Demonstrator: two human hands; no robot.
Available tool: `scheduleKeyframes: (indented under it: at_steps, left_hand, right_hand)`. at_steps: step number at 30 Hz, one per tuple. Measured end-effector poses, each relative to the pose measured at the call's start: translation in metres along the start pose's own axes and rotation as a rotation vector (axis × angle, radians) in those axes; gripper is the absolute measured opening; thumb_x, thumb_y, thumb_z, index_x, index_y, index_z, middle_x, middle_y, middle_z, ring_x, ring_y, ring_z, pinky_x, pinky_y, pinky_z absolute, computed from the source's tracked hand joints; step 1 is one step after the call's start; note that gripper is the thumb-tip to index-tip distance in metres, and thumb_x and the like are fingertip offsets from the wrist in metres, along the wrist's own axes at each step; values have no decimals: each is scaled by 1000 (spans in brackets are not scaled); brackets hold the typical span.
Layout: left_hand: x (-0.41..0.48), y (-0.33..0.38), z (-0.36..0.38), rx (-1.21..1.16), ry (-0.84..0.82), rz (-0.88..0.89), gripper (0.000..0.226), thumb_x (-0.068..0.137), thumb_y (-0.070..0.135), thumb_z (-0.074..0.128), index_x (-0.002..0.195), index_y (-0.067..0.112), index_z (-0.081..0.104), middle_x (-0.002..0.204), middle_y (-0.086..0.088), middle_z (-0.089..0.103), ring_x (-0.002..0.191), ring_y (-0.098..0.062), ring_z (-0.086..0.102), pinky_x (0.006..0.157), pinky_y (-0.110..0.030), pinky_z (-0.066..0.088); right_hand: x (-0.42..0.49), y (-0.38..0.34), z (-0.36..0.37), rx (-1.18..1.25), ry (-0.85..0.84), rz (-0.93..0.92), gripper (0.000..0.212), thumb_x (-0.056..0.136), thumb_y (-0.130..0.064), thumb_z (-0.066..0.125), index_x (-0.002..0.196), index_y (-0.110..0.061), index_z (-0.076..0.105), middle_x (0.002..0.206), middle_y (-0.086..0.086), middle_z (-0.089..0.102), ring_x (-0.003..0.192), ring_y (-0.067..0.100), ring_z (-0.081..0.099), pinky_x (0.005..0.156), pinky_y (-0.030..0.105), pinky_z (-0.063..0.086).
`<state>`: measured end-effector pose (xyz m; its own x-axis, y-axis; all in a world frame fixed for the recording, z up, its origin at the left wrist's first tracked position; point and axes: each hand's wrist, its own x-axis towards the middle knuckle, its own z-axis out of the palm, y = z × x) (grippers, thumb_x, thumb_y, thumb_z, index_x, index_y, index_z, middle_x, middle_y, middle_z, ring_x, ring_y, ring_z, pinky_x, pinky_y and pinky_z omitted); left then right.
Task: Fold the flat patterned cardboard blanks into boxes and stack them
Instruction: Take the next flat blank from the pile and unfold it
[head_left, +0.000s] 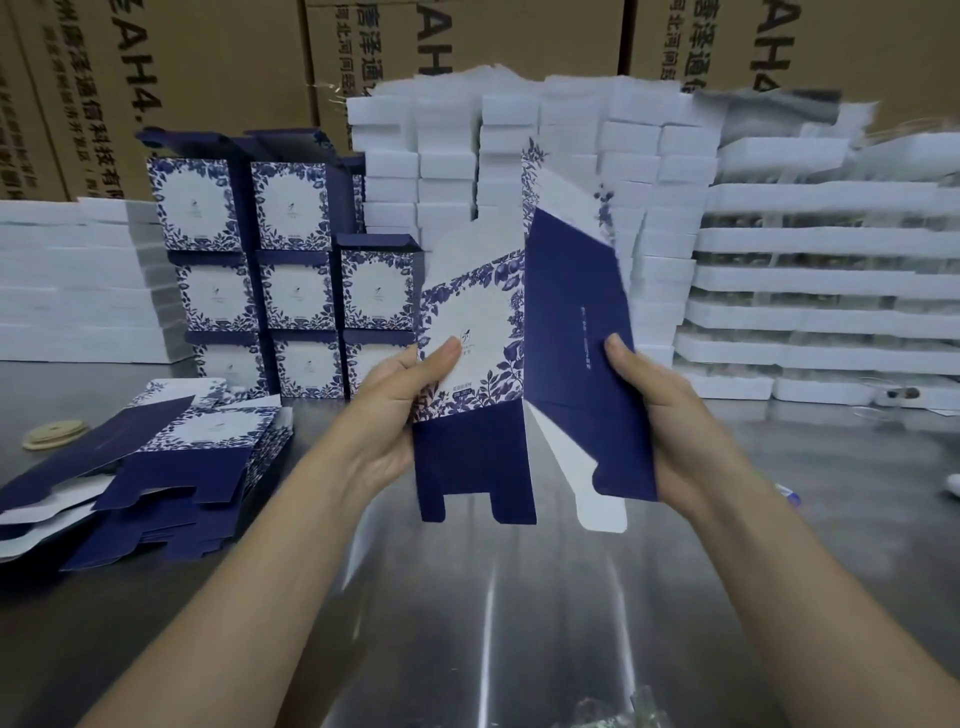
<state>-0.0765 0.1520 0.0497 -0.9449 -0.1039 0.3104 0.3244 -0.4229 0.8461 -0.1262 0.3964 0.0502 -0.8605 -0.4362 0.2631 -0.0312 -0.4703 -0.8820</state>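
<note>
I hold one blue-and-white floral cardboard blank (478, 332) upright above the steel table, partly opened along a vertical crease. My left hand (400, 410) grips its patterned left panel, thumb on the front. My right hand (654, 410) grips the plain navy right panel, thumb on its face. Navy bottom flaps hang below. A pile of flat blanks (171, 467) lies on the table at the left. Folded boxes (291, 270) stand stacked in columns behind that pile.
The reflective steel table (519, 597) spreads below my arms. White trays (805, 291) are piled high at the back centre and right, more white stacks (72, 280) at the left. Brown cartons (208, 62) form the back wall. A small round tan object (54, 434) lies far left.
</note>
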Motion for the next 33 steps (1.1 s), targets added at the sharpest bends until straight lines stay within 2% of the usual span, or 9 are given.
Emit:
scheduleKeyframes:
  at_steps: [3,8,11,15,19,24,27,30,33]
  left_hand:
    - [-6,-17,18,-202,-73,-154,44,92,24,69,127,-2,71,127,-24,72,110,-33,74,98,-47,61]
    - [-14,-38,29,-370,-147,-254,38,86,22,75,115,-2,79,116,-21,78,103,-29,78,87,-42,64]
    - [-10,-28,25,-245,-61,-196,53,89,21,72,134,-6,67,129,-26,71,118,-33,71,106,-47,56]
    - [0,1,-5,359,213,137,19,90,15,81,107,8,75,94,-6,83,81,-17,80,65,-24,62]
    - [3,4,-22,517,248,243,21,90,18,84,109,16,76,104,3,83,95,-17,80,72,-23,62]
    - [3,8,-25,643,268,371,25,89,23,86,106,33,70,99,29,77,96,12,71,76,-4,51]
    - [0,6,-24,911,493,579,44,90,34,84,125,44,60,115,23,70,107,10,64,85,-11,48]
    - [0,-1,-17,804,659,771,18,100,28,69,117,29,65,106,15,69,99,-1,63,82,-23,48]
    - [4,-17,-6,687,606,509,13,100,12,63,109,20,69,95,11,68,86,-7,61,75,-22,45]
  right_hand:
    - [6,24,10,159,-88,99,48,98,-38,71,137,-9,70,142,15,67,135,33,62,118,51,46]
    - [10,47,17,146,-134,150,54,94,-41,75,134,-6,72,143,19,66,143,38,53,124,53,38]
    - [11,35,7,124,-104,112,51,95,-39,75,134,-8,72,140,17,68,135,35,62,115,49,49]
    - [7,9,-13,-252,215,-124,24,93,-36,79,104,-15,83,108,11,81,94,30,80,64,38,64]
    - [8,13,-17,-448,220,-249,11,98,-29,76,98,-19,83,99,5,83,89,23,81,67,26,62]
    - [5,4,-28,-689,16,-12,31,98,-44,72,96,-14,78,98,7,81,69,17,64,58,26,45]
    - [6,7,-27,-619,105,-79,41,99,-43,73,85,-5,69,83,11,72,59,19,51,52,24,39]
    - [7,9,-14,-402,316,-201,35,99,-41,73,97,-6,71,82,2,76,58,15,61,50,26,44]
    - [4,7,-6,-111,303,-164,35,88,-42,82,101,-11,73,97,-1,81,85,15,79,58,23,55]
